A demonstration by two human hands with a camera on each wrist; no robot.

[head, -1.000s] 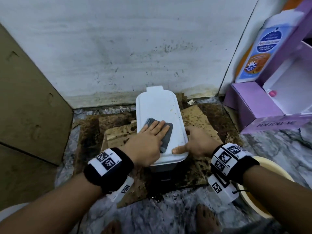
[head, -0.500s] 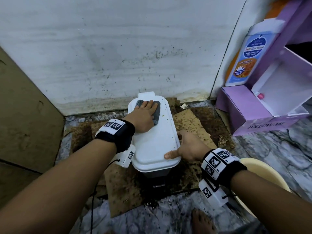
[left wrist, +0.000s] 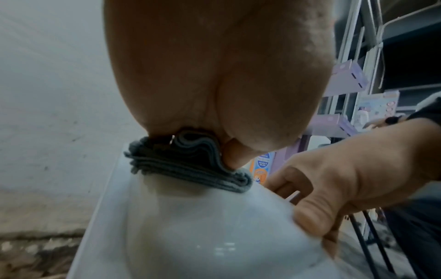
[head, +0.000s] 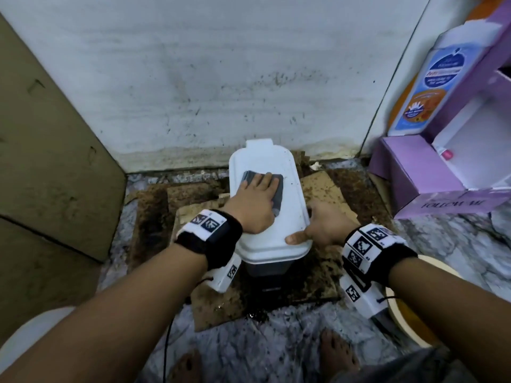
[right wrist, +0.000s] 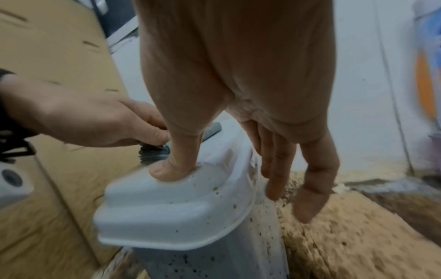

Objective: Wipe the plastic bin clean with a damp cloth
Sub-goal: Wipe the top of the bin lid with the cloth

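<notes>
The plastic bin (head: 265,158) stands on the floor against the wall, its white lid closed over a grey body speckled with dirt (right wrist: 214,260). A folded grey cloth (head: 278,194) lies on the far half of the lid. My left hand (head: 254,205) presses flat on the cloth with straight fingers; from the left wrist the cloth (left wrist: 190,166) bunches under the palm. My right hand (head: 326,228) holds the lid's front right edge, thumb on top (right wrist: 171,169) and fingers down the side.
Stained cardboard (head: 320,189) lies under the bin. A brown cardboard panel (head: 55,161) leans at the left. A purple box (head: 420,175) and a lotion package (head: 431,87) stand at the right. A cream basin (head: 409,319) sits near my right forearm, and bare feet (head: 337,352) are below.
My left hand slid the cloth from the lid's near middle to its far end, then part of the way back toward me. My right hand kept its hold on the lid's edge.
</notes>
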